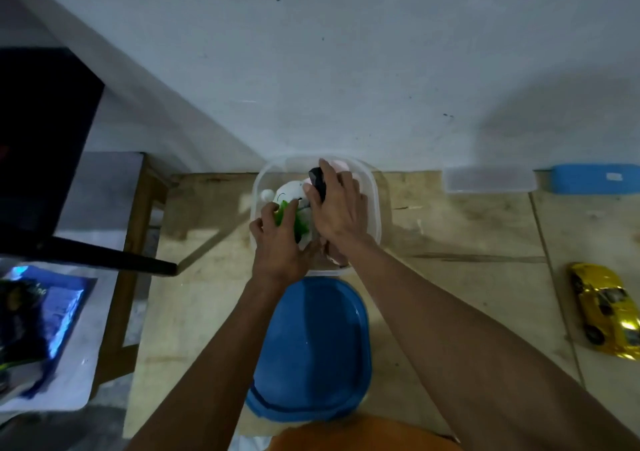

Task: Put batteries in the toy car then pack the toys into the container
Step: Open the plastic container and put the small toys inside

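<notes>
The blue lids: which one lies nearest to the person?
The large rounded blue lid, flat just before the clear container; the other, a small blue lid, lies far right by the wall.

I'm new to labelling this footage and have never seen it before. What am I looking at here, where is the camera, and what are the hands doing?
There is no machine: a person wears one wide-angle camera on the head, looking down at their own arms. Both hands reach into a clear plastic container on the floor. The left hand presses on a white and green soft toy; the right hand has its grip around a dark object I cannot identify. The container's blue lid lies nearer the person. A yellow toy car sits on the floor to the right, not yet packed.
</notes>
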A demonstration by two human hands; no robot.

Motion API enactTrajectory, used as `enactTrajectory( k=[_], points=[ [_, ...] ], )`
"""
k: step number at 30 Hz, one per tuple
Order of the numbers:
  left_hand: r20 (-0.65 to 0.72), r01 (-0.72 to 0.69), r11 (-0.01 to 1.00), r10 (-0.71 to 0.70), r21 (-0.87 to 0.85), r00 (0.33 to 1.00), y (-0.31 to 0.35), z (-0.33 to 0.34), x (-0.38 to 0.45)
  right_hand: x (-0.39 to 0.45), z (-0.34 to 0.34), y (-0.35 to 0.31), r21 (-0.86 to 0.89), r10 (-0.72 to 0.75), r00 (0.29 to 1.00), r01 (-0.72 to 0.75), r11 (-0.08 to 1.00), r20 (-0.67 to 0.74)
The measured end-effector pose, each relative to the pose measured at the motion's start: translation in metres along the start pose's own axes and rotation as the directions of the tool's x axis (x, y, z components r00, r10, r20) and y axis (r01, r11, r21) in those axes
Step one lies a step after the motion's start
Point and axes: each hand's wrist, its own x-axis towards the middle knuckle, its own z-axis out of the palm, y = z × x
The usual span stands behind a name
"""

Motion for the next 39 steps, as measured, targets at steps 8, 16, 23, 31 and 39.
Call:
enactTrajectory(
  k=[8,16,23,31,39],
  points=[
    [0.068,-0.076,0.978,0.064,0.195,0.996,-0.007,0.011,0.004,0.001,0.013,0.007,-0.180,-0.028,0.999,0.036,0.983,0.044],
    [0.120,-0.082,0.982,0.062,0.169,0.991,-0.002,0.007,0.004,-0.010,0.002,0.005,-0.030,0.024,0.998,-0.022,0.999,0.055],
    [-0.302,-0.174,0.985,0.164,-0.006,0.939,-0.004,-0.005,-0.024,-0.057,-0.026,0.013,0.223,-0.043,0.971,0.096,0.970,-0.234],
    [-0.418,0.178,0.976,-0.213,-0.123,0.883,-0.039,0.028,-0.122,-0.173,0.011,0.076,0.261,0.068,0.948,0.017,0.965,-0.312],
    [-0.035,0.466,0.885,-0.466,-0.010,0.884,-0.057,0.053,-0.162,-0.220,0.044,0.099,0.204,0.284,0.958,-0.285,0.937,0.031]
  ],
)
